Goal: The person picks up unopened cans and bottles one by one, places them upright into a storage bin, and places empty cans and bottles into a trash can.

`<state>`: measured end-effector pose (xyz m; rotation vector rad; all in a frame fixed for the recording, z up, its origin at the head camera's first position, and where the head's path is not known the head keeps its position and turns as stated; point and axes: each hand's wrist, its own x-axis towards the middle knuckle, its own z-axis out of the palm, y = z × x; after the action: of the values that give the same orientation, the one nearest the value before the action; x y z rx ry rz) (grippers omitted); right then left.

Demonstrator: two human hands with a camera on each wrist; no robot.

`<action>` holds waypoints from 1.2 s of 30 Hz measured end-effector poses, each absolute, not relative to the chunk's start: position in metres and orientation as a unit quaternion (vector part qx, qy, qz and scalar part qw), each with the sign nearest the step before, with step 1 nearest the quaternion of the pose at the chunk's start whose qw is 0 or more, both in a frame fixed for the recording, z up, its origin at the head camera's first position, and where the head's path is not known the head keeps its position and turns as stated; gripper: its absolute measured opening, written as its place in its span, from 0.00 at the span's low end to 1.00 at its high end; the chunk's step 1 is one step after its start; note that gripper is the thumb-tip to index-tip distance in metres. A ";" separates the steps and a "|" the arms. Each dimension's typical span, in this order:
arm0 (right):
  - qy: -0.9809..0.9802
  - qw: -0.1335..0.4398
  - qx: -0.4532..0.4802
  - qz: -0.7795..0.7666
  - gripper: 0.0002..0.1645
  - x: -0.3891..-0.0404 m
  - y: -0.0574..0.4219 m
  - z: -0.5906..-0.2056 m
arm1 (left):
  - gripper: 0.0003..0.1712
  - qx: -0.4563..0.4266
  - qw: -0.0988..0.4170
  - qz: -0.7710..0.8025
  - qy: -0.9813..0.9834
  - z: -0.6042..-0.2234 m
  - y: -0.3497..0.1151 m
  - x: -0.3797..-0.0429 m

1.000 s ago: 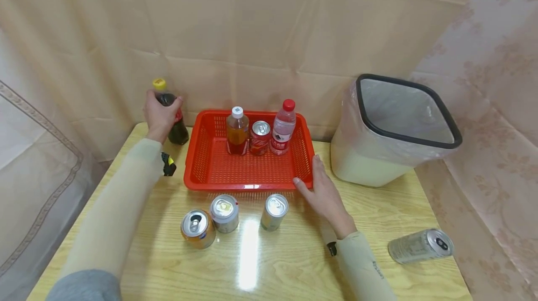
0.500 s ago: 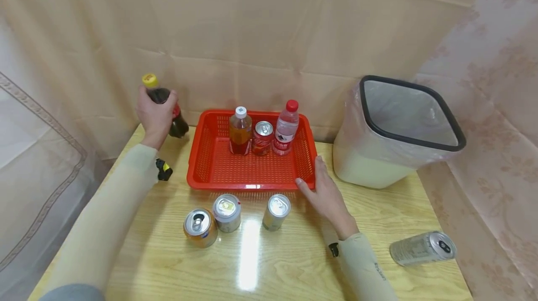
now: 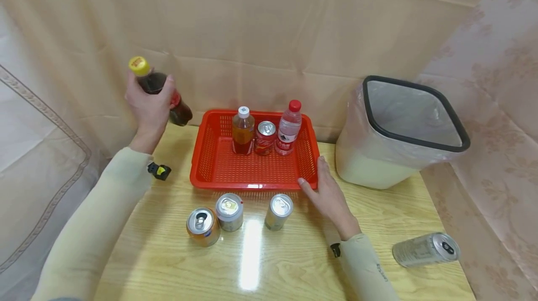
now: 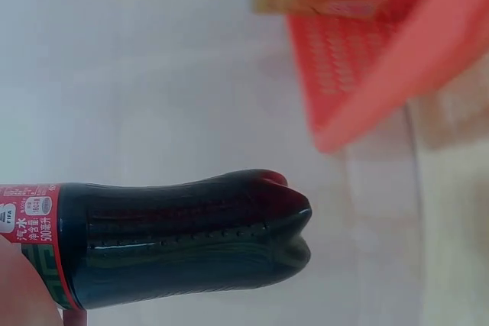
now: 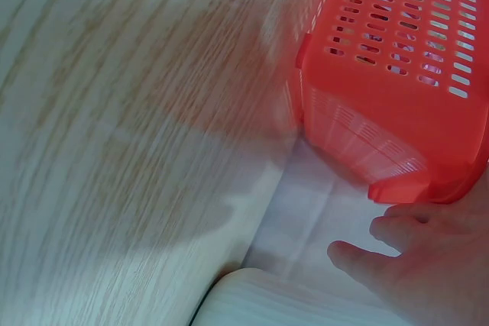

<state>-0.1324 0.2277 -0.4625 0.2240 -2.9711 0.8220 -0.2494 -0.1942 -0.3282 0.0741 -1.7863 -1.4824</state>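
Note:
My left hand (image 3: 149, 105) grips a cola bottle (image 3: 180, 110) with a yellow cap and red label, at the back left. The bottle is tilted, off the table, and left of a red plastic basket (image 3: 252, 184). In the left wrist view its dark base (image 4: 229, 242) points towards the basket. My right hand (image 3: 329, 193) rests at the basket's front right corner, fingers lying along the side and thumb by the front rim. Inside the basket stand a white-capped bottle of amber drink (image 3: 243, 137), a red can (image 3: 265, 140) and a red-capped water bottle (image 3: 288, 130).
In front of the basket stand an orange can (image 3: 203, 231), a silver can (image 3: 229, 214) and a slim can (image 3: 279, 212). Another can (image 3: 424, 249) lies on its side at the right. A lined waste bin (image 3: 378, 165) stands at the back right, against the curtain (image 3: 269, 35).
My left hand has lifted the cola bottle off the table, up and to the left, tilting it more. The right hand has stayed at the basket's corner.

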 end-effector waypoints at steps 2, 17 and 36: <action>-0.961 0.026 0.072 0.264 0.61 -0.133 0.229 -0.463 | 0.23 0.015 0.402 -0.595 -0.696 -0.319 -0.188 -0.241; -0.960 0.021 0.068 0.270 0.62 -0.133 0.229 -0.463 | 0.20 -0.091 0.377 -0.626 -0.677 -0.297 -0.158 -0.220; -0.961 0.018 0.059 0.271 0.62 -0.134 0.228 -0.464 | 0.25 -0.126 0.306 -0.597 -0.731 -0.323 -0.135 -0.228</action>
<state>-0.1340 0.2275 -0.4639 0.1847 -2.9834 0.8417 -0.2278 -0.1348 -0.3234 -0.3332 -1.9337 -1.5802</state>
